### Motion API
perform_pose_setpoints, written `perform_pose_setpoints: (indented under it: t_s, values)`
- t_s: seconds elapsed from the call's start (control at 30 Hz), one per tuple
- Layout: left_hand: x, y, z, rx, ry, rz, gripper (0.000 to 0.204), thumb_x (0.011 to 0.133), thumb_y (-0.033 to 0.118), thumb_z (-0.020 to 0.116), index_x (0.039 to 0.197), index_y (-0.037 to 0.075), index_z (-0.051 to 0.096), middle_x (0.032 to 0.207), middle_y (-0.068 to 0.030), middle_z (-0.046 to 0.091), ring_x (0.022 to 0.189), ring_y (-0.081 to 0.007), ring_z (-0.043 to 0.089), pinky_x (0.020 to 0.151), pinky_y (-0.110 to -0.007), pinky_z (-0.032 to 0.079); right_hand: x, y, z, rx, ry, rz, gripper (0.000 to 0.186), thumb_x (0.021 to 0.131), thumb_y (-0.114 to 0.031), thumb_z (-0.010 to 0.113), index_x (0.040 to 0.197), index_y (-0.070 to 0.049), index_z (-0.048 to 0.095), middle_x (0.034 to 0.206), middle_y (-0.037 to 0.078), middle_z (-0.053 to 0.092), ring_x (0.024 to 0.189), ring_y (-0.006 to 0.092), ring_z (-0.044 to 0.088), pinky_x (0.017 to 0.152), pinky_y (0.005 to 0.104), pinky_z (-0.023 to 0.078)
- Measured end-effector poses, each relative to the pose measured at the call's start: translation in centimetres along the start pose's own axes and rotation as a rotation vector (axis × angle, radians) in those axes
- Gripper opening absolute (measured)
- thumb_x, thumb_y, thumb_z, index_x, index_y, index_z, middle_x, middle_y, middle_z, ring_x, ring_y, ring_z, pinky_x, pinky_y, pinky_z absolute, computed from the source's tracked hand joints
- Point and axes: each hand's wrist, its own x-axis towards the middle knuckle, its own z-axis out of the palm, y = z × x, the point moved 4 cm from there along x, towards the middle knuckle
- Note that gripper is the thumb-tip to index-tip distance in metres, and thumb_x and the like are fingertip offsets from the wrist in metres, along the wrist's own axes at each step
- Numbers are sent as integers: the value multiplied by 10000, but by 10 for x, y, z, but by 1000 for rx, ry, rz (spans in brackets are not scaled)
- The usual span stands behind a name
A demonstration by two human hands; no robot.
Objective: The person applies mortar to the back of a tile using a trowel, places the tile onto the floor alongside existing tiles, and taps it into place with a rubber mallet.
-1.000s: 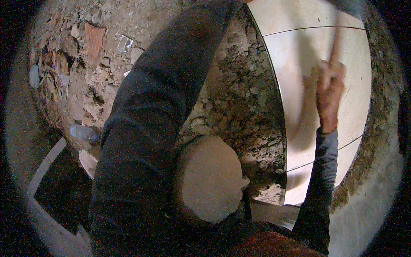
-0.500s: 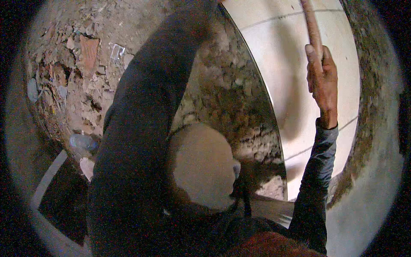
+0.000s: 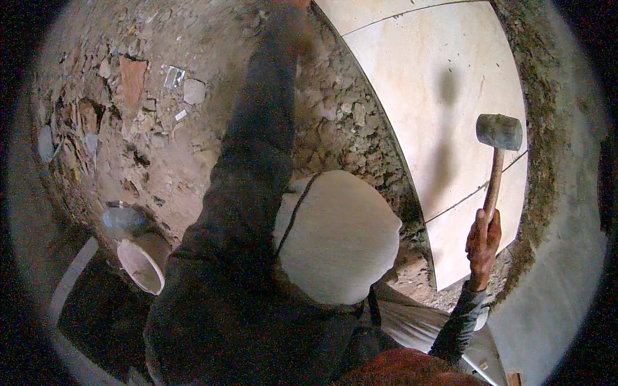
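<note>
My right hand (image 3: 483, 248) grips the wooden handle of a rubber mallet (image 3: 499, 132), fingers wrapped round it. The mallet's dark grey head shows over the right side of a large pale slab (image 3: 386, 58), and a shadow falls on the slab to its left. From the lower left my dark-sleeved left arm (image 3: 248, 141) reaches far ahead. Only a blurred bit of my left hand (image 3: 293, 4) shows at the top edge, and its fingers are out of sight. A pale rounded form (image 3: 341, 238) with a dark cord across it lies between my arms.
Rough soil and rubble (image 3: 341, 109) border the slab's left edge. On the dirt at left lie a reddish tile shard (image 3: 132, 80), a clear plastic bottle (image 3: 122, 219) and a pale round-rimmed container (image 3: 141, 267). Dark joint lines cross the slab. A grey surface (image 3: 566, 276) runs along the right.
My right hand has drawn back toward me, bringing the mallet's head into view. My left arm has swung slightly, and the pale rounded form appears farther right.
</note>
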Motion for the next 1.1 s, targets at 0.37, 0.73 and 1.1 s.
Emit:
perform_pose_setpoints:
  t_s: [0.37,0.73,1.1]
  values:
    - [35,14,-59,26,167,379,467,881,309,687,1165,-51,602,1080,-270,649,1013,-424,621,883,-510,499,10,-63,41,12,-68,-204,311,1029,-390,578,1019,-86,516,632,-51,431,474,29,379,406,222,312]
    - [21,29,41,514,-701,689,1028,799,527,746,1484,-100,305,1555,-333,307,1457,-480,271,1215,-502,228,81,-159,127,100,169,-820,294,1039,-329,560,1120,-48,536,652,21,520,482,82,479,425,249,382]
    - [23,81,24,744,-959,572,1307,600,747,793,1439,-152,348,1530,-365,313,1463,-469,275,1213,-471,267,159,-240,149,79,33,-742,416,1037,-456,523,1194,-72,560,732,-15,467,573,59,423,493,236,370]
